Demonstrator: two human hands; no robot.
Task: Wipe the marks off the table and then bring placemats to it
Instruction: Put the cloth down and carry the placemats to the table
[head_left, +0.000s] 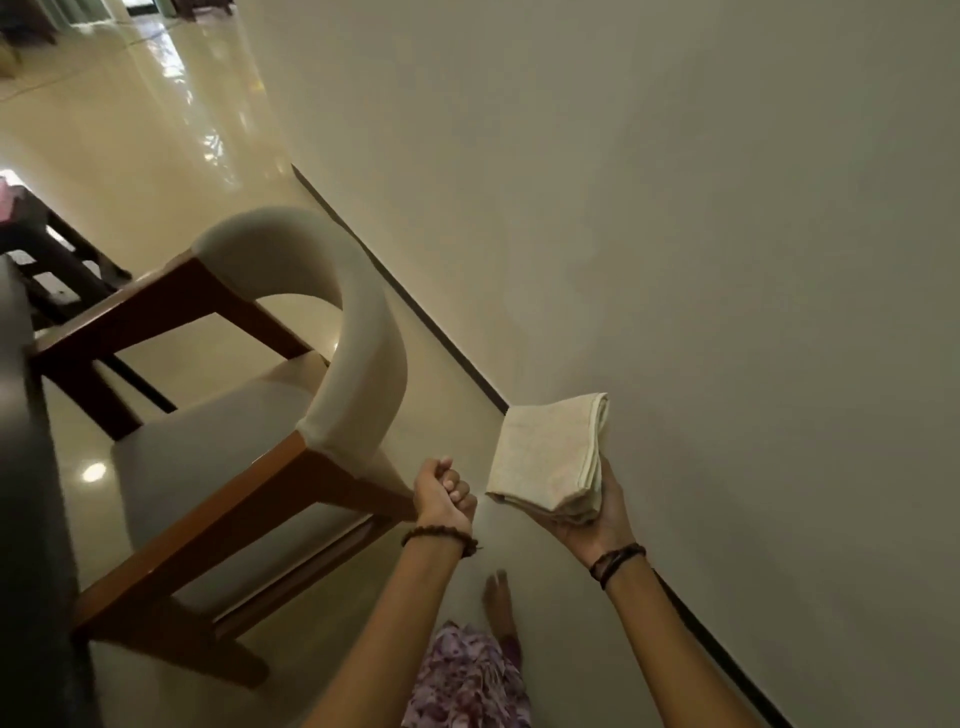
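Note:
A folded cream cloth (550, 457) lies in my right hand (597, 519), which holds it from below, palm up, with fingers curled round its lower edge. My left hand (444, 493) is curled into a fist with nothing in it, close to the back corner of a chair (291, 364). The dark table edge (21, 415) shows only along the left border of the view. No placemats are in view.
The chair has a cream curved back and a brown wooden frame, and stands against the table. A plain wall (675, 208) with a dark skirting runs along the right. Glossy floor tiles (156, 130) stretch away at the upper left. My foot (498, 603) shows below.

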